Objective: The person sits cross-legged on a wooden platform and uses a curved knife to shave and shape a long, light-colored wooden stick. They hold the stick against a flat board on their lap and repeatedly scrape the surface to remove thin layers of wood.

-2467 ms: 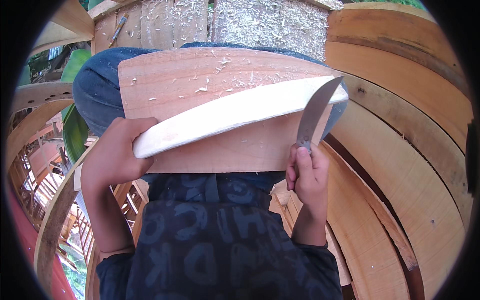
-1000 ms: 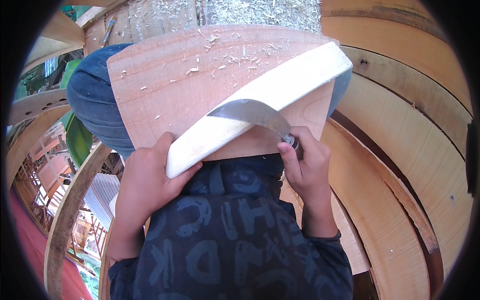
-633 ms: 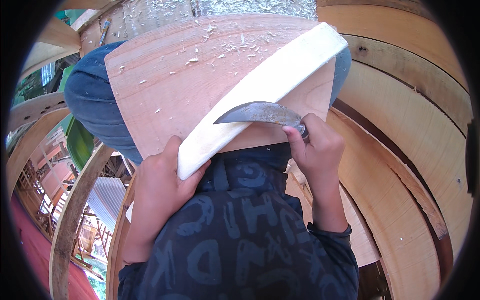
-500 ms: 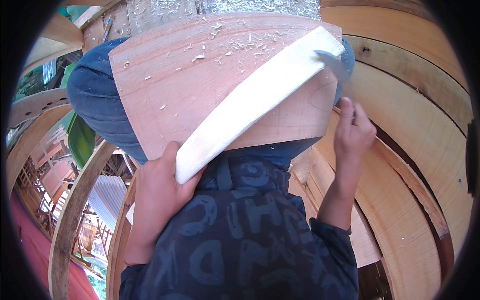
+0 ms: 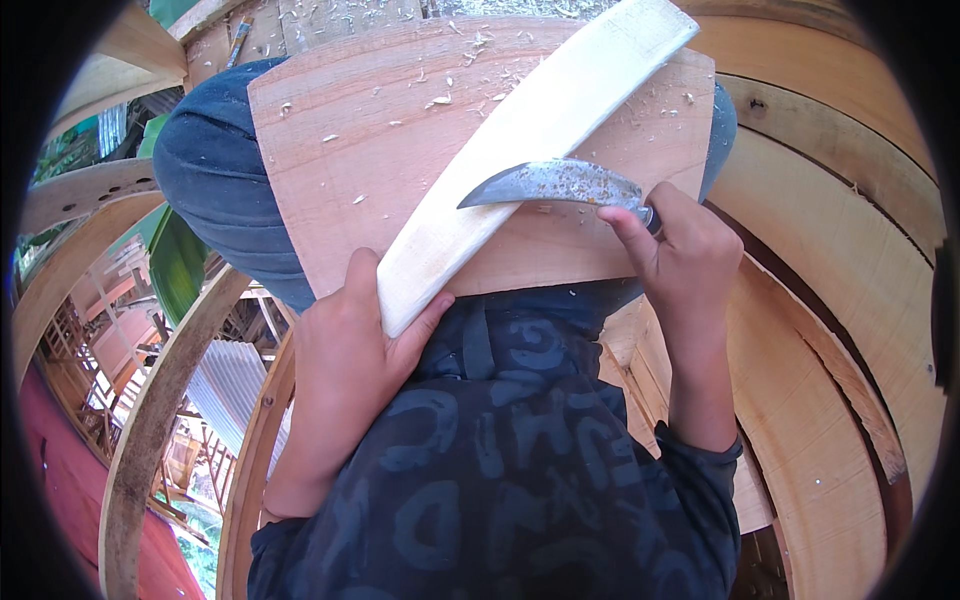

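My left hand (image 5: 362, 335) is closed round the near end of a long, pale piece of wood (image 5: 540, 120), slightly curved. It slants away to the far right across a flat wooden board (image 5: 350, 170) on my lap. In my right hand (image 5: 690, 240) is a knife (image 5: 560, 182) with a curved, rust-spotted blade; most of its handle is hidden in my fingers. The blade points left, and its tip lies over the lower half of the pale wood. Whether the edge touches the wood I cannot tell.
Shavings (image 5: 440, 101) are scattered on the board. My bent knee (image 5: 215, 170) sticks out at its left. Wooden planks (image 5: 820, 220) line the right side; curved slats (image 5: 150, 440) stand at the left, with a corrugated sheet (image 5: 222, 385) beyond. A paintbrush (image 5: 239, 42) lies at the far left.
The knife has come from the far end of the pale wood back toward me, its blade now pointing left. The wood has shifted slightly away, and the whole view a little right.
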{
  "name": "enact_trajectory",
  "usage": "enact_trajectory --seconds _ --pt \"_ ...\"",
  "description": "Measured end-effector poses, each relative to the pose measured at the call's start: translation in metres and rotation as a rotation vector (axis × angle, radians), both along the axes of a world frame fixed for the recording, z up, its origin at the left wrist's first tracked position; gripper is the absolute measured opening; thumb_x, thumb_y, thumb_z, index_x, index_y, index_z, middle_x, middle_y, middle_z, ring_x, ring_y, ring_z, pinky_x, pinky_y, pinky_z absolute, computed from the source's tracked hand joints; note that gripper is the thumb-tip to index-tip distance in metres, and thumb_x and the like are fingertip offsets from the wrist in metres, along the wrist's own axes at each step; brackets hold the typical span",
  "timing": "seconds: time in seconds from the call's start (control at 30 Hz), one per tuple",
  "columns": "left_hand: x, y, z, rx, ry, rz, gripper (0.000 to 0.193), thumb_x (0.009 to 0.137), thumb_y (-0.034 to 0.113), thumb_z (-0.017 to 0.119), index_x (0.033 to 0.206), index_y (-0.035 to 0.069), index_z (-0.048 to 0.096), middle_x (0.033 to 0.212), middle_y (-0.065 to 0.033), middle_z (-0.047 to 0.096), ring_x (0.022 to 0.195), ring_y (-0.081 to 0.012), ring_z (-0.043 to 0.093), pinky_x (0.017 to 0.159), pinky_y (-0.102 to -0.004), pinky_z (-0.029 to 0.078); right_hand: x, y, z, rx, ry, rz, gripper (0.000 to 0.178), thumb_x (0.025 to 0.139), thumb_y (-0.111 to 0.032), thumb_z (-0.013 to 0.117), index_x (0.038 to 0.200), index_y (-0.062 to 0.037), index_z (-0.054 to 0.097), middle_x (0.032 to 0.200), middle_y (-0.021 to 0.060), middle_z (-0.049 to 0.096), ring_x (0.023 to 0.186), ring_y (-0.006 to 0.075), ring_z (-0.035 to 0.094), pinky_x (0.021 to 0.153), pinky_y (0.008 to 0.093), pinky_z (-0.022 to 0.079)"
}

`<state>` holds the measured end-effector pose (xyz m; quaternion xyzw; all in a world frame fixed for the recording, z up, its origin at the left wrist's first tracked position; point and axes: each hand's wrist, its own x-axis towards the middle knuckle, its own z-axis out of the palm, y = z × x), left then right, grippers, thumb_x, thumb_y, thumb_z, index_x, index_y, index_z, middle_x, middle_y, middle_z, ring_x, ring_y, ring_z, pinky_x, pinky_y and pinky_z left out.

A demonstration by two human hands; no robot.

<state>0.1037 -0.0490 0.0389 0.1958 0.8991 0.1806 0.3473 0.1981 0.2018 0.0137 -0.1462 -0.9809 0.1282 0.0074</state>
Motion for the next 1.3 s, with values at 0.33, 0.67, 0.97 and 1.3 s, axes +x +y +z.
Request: enact_trajectory --seconds 0.33,0.67,0.97,1.3 --pt "0.000 -0.007 0.003 0.001 -0.162 0.063 0.048 0.086 0.038 0.073 0.098 -0.003 0.051 0.068 -0.0265 0.063 0.066 -0.0458 0.066 0.058 -0.0481 0.052 -0.002 0.023 0.017 -0.016 -0.032 -0.152 0.057 0.084 -0.057 0.068 0.062 -0.0063 0.053 0.049 0.0076 0.047 0.043 0.0259 0.049 0.043 0.0362 0.038" --pt "-0.006 -0.004 0.004 0.042 -0.228 0.081 0.049 0.087 0.037 0.072 0.102 -0.004 0.051 0.070 -0.0286 0.063 0.069 -0.0468 0.066 0.060 -0.0489 0.052 -0.024 0.009 -0.001 0.061 0.057 0.093 0.060 0.075 -0.061 0.072 0.058 -0.0101 0.045 0.047 0.0056 0.043 0.041 0.0236 0.046 0.039 0.0336 0.035" --pt "0.000 -0.015 0.004 0.070 -0.284 0.086 0.048 0.087 0.037 0.072 0.100 -0.004 0.049 0.069 -0.0285 0.063 0.069 -0.0462 0.066 0.060 -0.0488 0.053 -0.025 0.077 0.005 0.040 0.051 -0.425 0.056 0.089 -0.054 0.065 0.063 -0.0057 0.056 0.049 0.0026 0.047 0.043 0.0171 0.045 0.042 0.0325 0.033" --pt "-0.003 -0.004 0.006 0.018 -0.258 0.054 0.048 0.087 0.036 0.072 0.101 -0.004 0.049 0.069 -0.0282 0.064 0.068 -0.0462 0.067 0.059 -0.0482 0.053 -0.026 0.012 0.006 0.042 -0.061 0.034 0.057 0.083 -0.056 0.069 0.064 -0.0062 0.049 0.053 0.0095 0.049 0.044 0.0276 0.046 0.044 0.0355 0.037"
